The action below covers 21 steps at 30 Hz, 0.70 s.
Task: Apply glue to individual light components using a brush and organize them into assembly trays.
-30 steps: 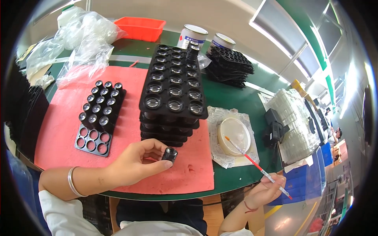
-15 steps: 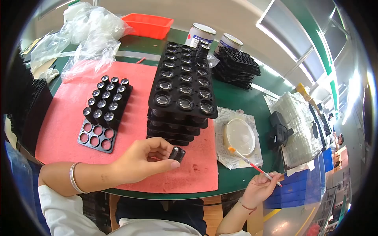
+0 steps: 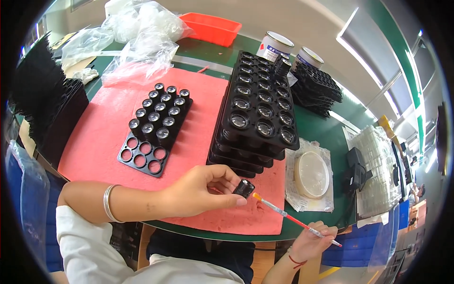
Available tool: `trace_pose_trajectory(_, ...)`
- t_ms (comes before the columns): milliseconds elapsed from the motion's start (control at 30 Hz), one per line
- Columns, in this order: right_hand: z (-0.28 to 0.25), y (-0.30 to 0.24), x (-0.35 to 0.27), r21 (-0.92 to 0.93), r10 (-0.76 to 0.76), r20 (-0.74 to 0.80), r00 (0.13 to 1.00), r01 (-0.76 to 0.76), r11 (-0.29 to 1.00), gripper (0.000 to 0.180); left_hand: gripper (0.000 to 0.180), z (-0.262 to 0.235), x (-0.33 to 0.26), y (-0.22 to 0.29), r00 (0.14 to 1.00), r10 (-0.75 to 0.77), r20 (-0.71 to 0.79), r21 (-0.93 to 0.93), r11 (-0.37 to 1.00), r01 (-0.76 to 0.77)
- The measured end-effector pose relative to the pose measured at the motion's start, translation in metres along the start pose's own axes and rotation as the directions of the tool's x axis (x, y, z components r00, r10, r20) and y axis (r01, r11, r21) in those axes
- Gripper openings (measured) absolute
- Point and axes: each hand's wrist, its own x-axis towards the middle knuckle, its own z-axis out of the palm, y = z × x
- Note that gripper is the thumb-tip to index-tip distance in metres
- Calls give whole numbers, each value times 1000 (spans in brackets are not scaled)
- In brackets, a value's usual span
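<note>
My left hand [image 3: 201, 191] pinches a short black lens barrel [image 3: 244, 189] between thumb and fingers, tilted above the pink mat's front. In my right hand [image 3: 309, 242] is a thin paintbrush [image 3: 286, 216], gripped toward its rear end. Its orange-tipped bristles are at the barrel's right edge; whether they touch it I cannot tell. To the left lies a black tray [image 3: 124, 161] with rows of upright lens barrels [image 3: 153, 116] and several open holes at its near end. A round shallow dish [image 3: 297, 174] with pale contents sits on crumpled paper at the right.
Tall stacked black trays [image 3: 251, 134] full of lenses stand beyond my left hand. Two tins [image 3: 275, 46], more black trays [image 3: 317, 90] and a red bin [image 3: 213, 29] are behind. Plastic bags [image 3: 142, 28] and a dark tray stack [image 3: 61, 106] occupy the left. Clear trays [image 3: 376, 165] stand right.
The paintbrush has moved left from beside the dish to the lens barrel. My left hand still holds the barrel, now tilted more. The whole view has shifted, so things sit farther right.
</note>
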Motion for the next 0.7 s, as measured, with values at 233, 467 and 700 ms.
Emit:
trace_pose_trajectory(233,0,-1,-1,-96,-22,56,998,28,995,34,29,0,0,-1,1000,-4,21,-4,1000,4)
trace_pose_trajectory(467,2,-1,2,-161,-26,-1,1000,26,987,35,31,-1,1,-2,997,7,72,-22,1000,-5)
trace_pose_trajectory(700,0,0,1,-153,-22,-31,999,17,988,35,29,-2,1,0,990,13,140,-48,999,-6)
